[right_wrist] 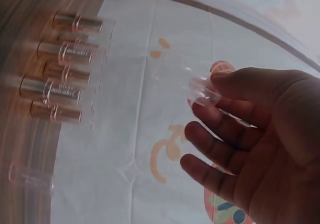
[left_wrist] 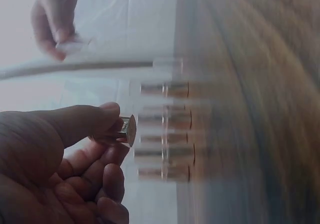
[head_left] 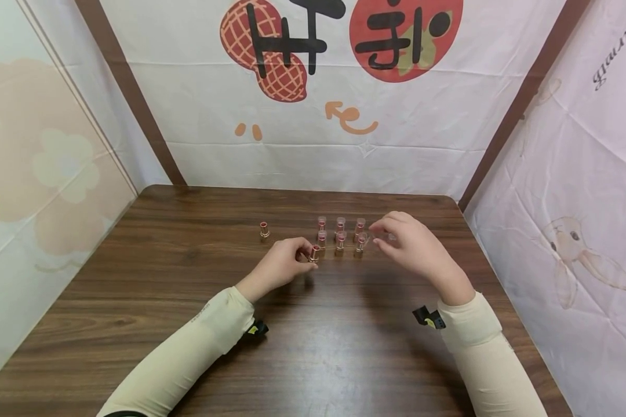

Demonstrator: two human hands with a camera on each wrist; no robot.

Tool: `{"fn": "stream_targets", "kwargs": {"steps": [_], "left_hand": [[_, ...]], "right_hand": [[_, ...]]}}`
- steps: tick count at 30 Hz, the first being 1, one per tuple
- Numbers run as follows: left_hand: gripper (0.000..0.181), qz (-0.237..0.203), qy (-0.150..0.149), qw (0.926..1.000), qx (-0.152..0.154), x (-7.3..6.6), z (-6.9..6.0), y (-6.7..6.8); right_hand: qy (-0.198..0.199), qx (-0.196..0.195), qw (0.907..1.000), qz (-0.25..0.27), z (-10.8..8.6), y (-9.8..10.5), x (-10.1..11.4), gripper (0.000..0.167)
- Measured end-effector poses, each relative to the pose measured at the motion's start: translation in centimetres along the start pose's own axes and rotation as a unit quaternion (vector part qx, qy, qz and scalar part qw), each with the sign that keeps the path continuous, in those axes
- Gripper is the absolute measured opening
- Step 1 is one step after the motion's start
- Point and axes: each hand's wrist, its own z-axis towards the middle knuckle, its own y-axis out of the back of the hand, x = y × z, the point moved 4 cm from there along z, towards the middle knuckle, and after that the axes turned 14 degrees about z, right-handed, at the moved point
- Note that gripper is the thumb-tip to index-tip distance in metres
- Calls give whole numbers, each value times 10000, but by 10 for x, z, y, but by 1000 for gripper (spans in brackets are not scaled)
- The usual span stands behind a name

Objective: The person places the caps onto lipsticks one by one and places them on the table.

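My left hand [head_left: 281, 262] pinches an uncapped lipstick [head_left: 315, 253] between thumb and fingers, above the table. In the left wrist view its gold base [left_wrist: 129, 130] points toward the standing row. My right hand [head_left: 408, 243] is just right of the rows, and its thumb and fingers pinch a small clear cap [right_wrist: 204, 90]. Several gold lipsticks with clear caps [head_left: 341, 241] stand upright in two rows between the hands. Another uncapped lipstick [head_left: 264, 230] stands alone, farther left. A loose clear cap [right_wrist: 31, 178] stands on the table near the rows in the right wrist view.
The dark wood table [head_left: 302, 347] extends toward me and to both sides. Printed white cloth [head_left: 198, 92] hangs behind its far edge and along the sides. Black straps with small devices [head_left: 429, 317] are on both wrists.
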Motion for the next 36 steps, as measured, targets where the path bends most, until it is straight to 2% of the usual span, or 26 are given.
{"fn": "stream_targets", "kwargs": {"steps": [5,9,17,26,36], "left_hand": [[20,0,-130,9998,157,-14,-4,-9],[19,-11,-180,9997,184,-20,-6,-15],[21,-126,-379,9991,110,-28,-7,-22],[21,-146,-411,9988,203,-36,-9,-26],[20,-187,-436,9988,101,-40,-12,-29]], "right_hand": [[527,-76,9983,231,2,-5,12,22],[808,-112,9959,390,2,-10,21,21],[1001,14,9936,521,3,-22,31,22],[1280,17,9909,408,2,-36,37,20],[1387,208,9898,243,3,-49,39,22]]}}
